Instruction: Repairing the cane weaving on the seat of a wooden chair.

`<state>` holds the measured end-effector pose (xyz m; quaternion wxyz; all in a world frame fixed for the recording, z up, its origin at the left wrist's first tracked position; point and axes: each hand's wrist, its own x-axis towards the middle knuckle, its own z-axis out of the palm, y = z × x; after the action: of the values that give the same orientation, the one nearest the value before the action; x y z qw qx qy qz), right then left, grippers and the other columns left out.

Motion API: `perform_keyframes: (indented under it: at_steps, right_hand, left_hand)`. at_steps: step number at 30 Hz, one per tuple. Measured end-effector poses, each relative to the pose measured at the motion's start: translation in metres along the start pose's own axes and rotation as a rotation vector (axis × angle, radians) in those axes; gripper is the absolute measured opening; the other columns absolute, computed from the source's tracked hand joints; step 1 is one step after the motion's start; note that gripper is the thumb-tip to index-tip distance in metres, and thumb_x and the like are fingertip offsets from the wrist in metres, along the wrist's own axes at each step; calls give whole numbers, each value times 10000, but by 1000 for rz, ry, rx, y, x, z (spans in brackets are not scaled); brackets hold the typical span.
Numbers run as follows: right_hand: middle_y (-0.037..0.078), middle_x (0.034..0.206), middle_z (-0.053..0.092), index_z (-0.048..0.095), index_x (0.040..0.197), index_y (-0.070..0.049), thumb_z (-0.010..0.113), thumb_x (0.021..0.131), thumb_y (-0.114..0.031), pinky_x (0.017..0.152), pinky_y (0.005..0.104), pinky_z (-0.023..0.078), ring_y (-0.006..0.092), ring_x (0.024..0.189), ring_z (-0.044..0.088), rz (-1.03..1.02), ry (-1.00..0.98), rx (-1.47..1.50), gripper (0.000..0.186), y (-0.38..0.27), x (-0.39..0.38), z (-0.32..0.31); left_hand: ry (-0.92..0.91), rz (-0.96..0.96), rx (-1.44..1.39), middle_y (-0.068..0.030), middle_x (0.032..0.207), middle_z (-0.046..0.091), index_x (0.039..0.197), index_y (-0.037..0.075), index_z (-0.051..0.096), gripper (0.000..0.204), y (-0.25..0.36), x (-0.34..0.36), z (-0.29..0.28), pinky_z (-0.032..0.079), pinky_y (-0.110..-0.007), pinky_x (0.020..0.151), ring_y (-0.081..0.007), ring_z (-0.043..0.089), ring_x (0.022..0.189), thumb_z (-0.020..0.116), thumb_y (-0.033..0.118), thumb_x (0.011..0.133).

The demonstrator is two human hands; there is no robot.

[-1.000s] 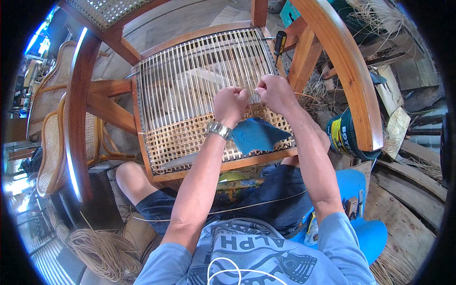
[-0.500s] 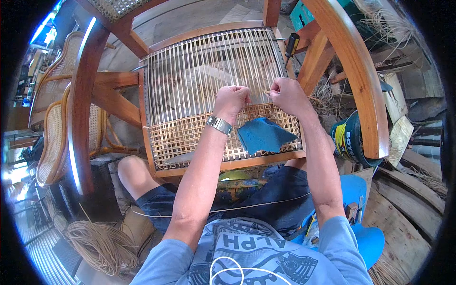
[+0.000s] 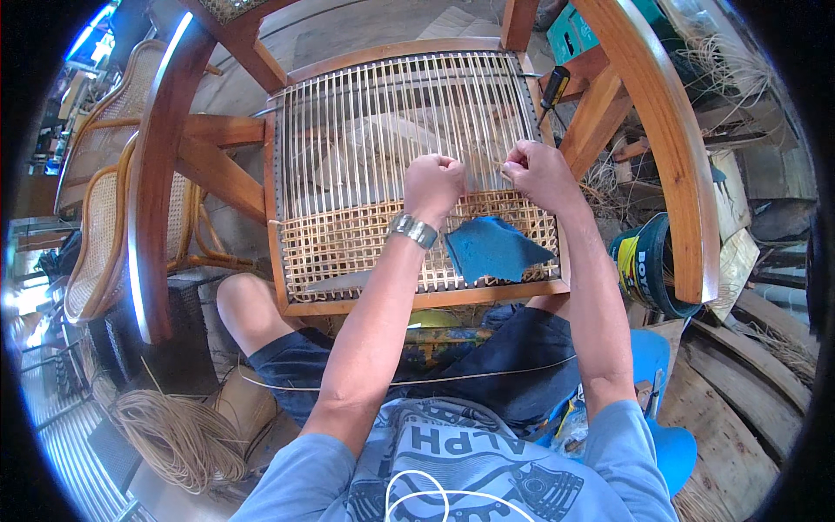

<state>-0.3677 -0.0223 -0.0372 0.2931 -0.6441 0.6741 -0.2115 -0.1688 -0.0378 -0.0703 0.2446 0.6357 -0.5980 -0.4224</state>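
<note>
Two hands (image 3: pixel 434 188) (image 3: pixel 543 176), one seat (image 3: pixel 344 244), perhaps one strand (image 3: pixel 506 175)

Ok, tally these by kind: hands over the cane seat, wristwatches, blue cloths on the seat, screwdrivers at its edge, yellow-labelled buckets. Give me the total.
Hands: 2 (left hand, right hand)
Wristwatch: 1
Blue cloth: 1
Screwdriver: 1
Yellow-labelled bucket: 1
Total: 6
</note>
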Motion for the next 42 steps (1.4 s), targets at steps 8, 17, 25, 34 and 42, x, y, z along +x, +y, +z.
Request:
perform_keyframes:
  at_steps: [8, 17, 25, 34, 42]
  right_hand:
    - [207, 850, 694, 682, 875, 12, 690, 853, -164, 753, 437, 534, 353, 802, 688, -120, 10, 105, 178, 2, 17, 6]
    - [192, 825, 698, 687, 917, 11, 675, 873, -180, 748, 417, 533, 298, 787, 691, 28, -38, 66, 196, 4, 8, -8]
    - [179, 822, 706, 693, 915, 20, 678, 881, -202, 719, 382, 537, 259, 749, 693, -39, 37, 132, 225, 4, 14, 5]
    - [64, 773, 660, 673, 928, 14, 684, 907, -195, 685, 334, 512, 133, 720, 616, 41, -139, 56, 211, 7, 15, -9]
    - [109, 753, 702, 711, 889, 7, 688, 868, -198, 672, 348, 530, 185, 696, 667, -61, -27, 126, 207, 5, 14, 5]
  left_hand:
    - [141, 83, 112, -61, 615, 706, 931, 17, 761, 251, -3, -8, -6, 525, -279, 568, -119, 691, 601, 587, 197, 913]
    - [20, -73, -75, -104, 664, 717, 855, 9, 754, 250, -2, -5, -14, 542, -320, 615, -185, 700, 612, 577, 184, 866]
    - [104, 84, 183, -95, 670, 725, 961, -24, 751, 272, -13, -8, -22, 556, -279, 606, -148, 728, 639, 601, 197, 913]
    - [-3, -106, -205, -115, 652, 701, 830, 6, 757, 233, -17, -3, -29, 506, -339, 548, -193, 651, 546, 596, 174, 831]
    - [164, 83, 127, -176, 709, 716, 848, 5, 757, 256, -14, -12, -30, 553, -389, 598, -263, 703, 617, 587, 192, 888]
